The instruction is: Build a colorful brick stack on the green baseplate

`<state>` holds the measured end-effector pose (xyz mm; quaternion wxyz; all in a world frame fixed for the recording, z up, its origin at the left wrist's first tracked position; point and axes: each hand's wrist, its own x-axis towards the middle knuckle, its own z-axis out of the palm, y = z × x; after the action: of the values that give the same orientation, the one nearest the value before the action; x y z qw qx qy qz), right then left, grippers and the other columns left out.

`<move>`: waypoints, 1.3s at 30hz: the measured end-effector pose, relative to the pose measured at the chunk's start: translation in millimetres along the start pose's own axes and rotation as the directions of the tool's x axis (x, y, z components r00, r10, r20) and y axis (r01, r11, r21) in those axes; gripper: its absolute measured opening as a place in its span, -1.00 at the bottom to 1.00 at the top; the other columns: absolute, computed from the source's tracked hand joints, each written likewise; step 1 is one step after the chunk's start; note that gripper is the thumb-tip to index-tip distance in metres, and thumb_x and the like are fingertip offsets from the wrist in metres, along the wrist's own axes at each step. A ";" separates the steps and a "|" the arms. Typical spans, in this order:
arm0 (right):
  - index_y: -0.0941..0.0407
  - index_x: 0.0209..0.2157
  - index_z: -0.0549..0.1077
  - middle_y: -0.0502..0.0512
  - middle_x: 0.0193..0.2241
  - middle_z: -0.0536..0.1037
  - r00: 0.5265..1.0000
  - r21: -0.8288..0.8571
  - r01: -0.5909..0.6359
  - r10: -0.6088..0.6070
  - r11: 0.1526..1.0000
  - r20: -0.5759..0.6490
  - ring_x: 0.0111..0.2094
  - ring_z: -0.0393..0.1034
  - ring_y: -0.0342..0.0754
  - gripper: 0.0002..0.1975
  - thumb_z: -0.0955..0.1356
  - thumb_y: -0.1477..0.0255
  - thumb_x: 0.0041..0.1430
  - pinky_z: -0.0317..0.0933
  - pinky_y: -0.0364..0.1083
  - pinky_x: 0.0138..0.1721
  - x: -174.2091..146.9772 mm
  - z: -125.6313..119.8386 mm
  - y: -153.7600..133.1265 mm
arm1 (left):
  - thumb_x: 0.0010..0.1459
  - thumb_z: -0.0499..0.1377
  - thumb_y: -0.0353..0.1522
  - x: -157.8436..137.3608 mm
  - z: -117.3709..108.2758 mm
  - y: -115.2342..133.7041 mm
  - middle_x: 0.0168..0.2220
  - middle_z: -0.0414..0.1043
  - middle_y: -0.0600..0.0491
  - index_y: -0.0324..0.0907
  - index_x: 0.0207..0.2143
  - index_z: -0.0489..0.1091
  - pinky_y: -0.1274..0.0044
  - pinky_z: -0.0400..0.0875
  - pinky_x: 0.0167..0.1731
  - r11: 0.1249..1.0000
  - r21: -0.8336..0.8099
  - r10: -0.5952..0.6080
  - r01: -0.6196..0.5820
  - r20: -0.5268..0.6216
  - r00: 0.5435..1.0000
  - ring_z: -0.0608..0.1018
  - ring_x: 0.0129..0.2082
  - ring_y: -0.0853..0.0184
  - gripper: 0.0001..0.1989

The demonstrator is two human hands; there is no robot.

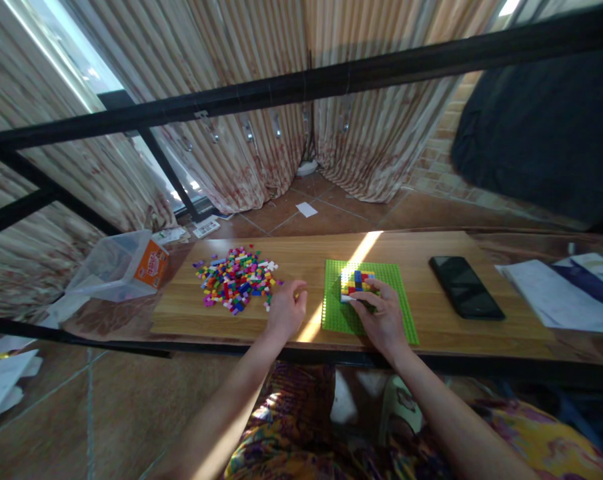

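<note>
A green studded baseplate (344, 318) lies on the wooden board, with a block of colourful building bricks (357, 280) standing on it in red, yellow, blue and white. My right hand (385, 316) is over the plate's right side, its thumb and fingers closed about the front of this block at a white building brick (347, 299). The fingers partly cover the block's right side. To the left, my left hand (286, 311) hovers just right of a pile of loose building bricks (239, 280). Its fingers are loosely bent, thumb and forefinger apart, with nothing visible between them.
A black phone (466, 287) lies right of the baseplate, with papers (551, 290) beyond it. Left of the wooden board (181, 319) a clear plastic tub (114, 270) with an orange label rests on its side. A black metal bar (281, 87) crosses beyond the table.
</note>
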<state>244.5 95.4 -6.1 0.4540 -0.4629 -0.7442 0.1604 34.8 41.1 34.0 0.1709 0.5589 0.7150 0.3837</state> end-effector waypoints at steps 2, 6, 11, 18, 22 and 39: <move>-0.01 -0.40 0.60 0.15 -0.08 0.44 1.000 0.014 -0.002 0.002 1.000 -0.005 -0.07 0.32 0.10 -0.84 0.37 0.27 0.11 0.22 0.17 -0.03 0.2 0.0 -0.4 | 0.11 0.14 -0.39 -2.9 14.6 13.7 -0.26 0.53 -0.01 -0.14 -0.24 0.48 0.46 0.37 -0.19 0.988 -0.142 -0.049 0.062 0.093 0.994 0.52 -0.31 0.29 -0.83; -0.03 -0.39 0.61 0.14 -0.07 0.44 1.000 0.028 0.001 -0.001 1.000 -0.008 -0.07 0.32 0.09 -0.85 0.37 0.27 0.12 0.23 0.16 -0.02 0.2 0.0 0.9 | 0.00 0.20 -0.43 -2.4 43.8 29.9 -0.37 0.50 0.05 -0.13 -0.33 0.48 0.50 0.32 -0.27 0.937 -0.304 -0.132 0.173 0.151 0.980 0.48 -0.36 0.30 -0.86; -0.05 -0.39 0.61 0.11 -0.01 0.44 1.000 0.022 0.004 -0.004 1.000 0.001 -0.05 0.32 0.08 -0.86 0.38 0.28 0.12 0.23 0.17 -0.01 -0.8 0.1 1.3 | 0.05 0.17 -0.42 -1.5 62.9 28.1 -0.48 0.39 0.08 -0.17 -0.46 0.42 0.52 0.26 -0.34 0.976 -0.214 0.004 0.034 0.176 0.984 0.41 -0.42 0.33 -0.95; -0.02 -0.35 0.60 0.15 -0.01 0.45 1.000 0.059 -0.026 0.027 0.998 -0.007 0.00 0.31 0.11 -0.85 0.38 0.28 0.12 0.22 0.19 0.02 2.2 -2.5 -1.5 | 0.14 0.13 -0.39 -4.2 66.6 24.9 -0.40 0.41 0.02 -0.15 -0.39 0.44 0.50 0.28 -0.26 0.988 -0.097 0.129 -0.119 0.104 0.986 0.42 -0.37 0.31 -0.90; 0.04 -0.26 0.57 0.21 -0.06 0.46 0.990 0.148 -0.139 0.143 0.979 -0.017 -0.03 0.35 0.11 -0.77 0.36 0.25 0.11 0.25 0.17 -0.01 6.3 -6.4 6.1 | 0.14 0.11 -0.44 -1.8 65.3 26.5 -0.33 0.44 -0.02 -0.16 -0.36 0.45 0.48 0.31 -0.19 0.982 -0.037 0.190 -0.187 0.147 0.971 0.45 -0.29 0.27 -0.88; 0.15 -0.14 0.50 0.29 -0.05 0.41 0.972 0.096 -0.234 0.236 0.967 -0.005 0.03 0.28 0.16 -0.63 0.40 0.29 -0.01 0.20 0.15 0.05 7.9 -0.1 3.1 | 0.21 0.06 -0.38 -6.1 64.4 32.4 -0.35 0.43 -0.05 -0.18 -0.41 0.43 0.49 0.28 -0.28 0.976 0.112 0.168 -0.188 0.169 0.971 0.45 -0.33 0.26 -0.81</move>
<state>245.0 103.6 -4.0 0.4595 -0.5270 -0.6719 0.2443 101.7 61.1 15.1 0.1559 0.6593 0.6692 0.3054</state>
